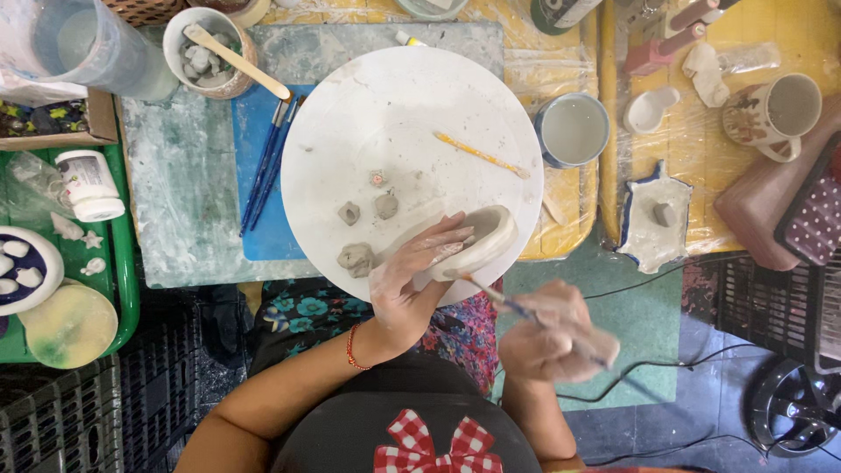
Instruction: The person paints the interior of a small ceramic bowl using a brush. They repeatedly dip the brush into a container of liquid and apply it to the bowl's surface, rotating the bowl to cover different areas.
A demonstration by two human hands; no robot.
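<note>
- A round white work board (385, 114) sits on a paint-smeared grey mat (184, 193), with cluttered yellow plastic-covered tabletop (745, 166) beyond and dark crates on the floor.
- The left hand (407, 280) cups an oval pale clay dish (486, 236) at the board's near edge, fingers curled against its side.
- The right hand (552, 337), blurred, is closed around a thin blue-handled brush (508, 305) whose tip touches the dish.
- Small grey clay lumps (368, 210) lie beside the dish.
- The brush's far end is lost in blur.
</note>
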